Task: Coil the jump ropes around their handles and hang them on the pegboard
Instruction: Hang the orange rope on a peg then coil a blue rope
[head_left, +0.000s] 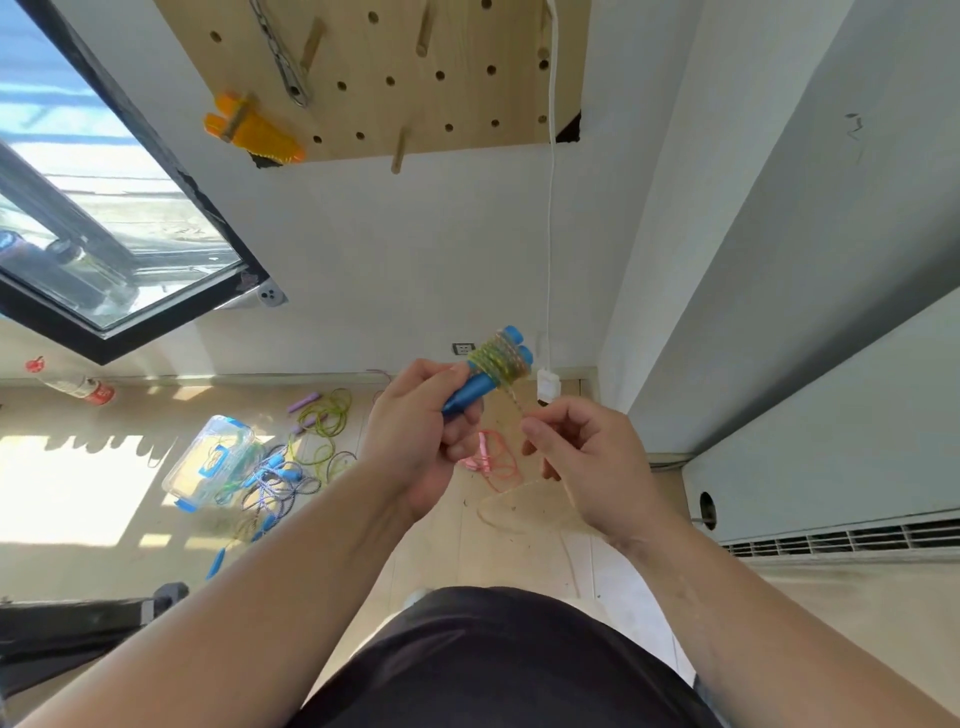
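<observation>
Dark garment (493, 665) and two bare forearms fill the near foreground. Left grip (415, 441): fingers clamped round the tapered ends of the paired blue handles (475, 392), which lie side by side in the air above the floor (426, 545). The long axis of the handles runs from lower left to upper right, with the rounded butt ends pointing up and away toward the white wall. Yellow-green jump rope (500, 361) is coiled crosswise round the upper half of the handles. Right grip (597, 467): thumb and forefinger pinched together on the loose strand dropping from the coil; its slack loops below the hands. On the floor beyond lie a pink rope (493, 460), a blue-and-white rope (280, 486), a clear box (213, 462) and a green rope (330, 421). Above, the pegboard (395, 104) carries an orange coiled rope (249, 127).
</observation>
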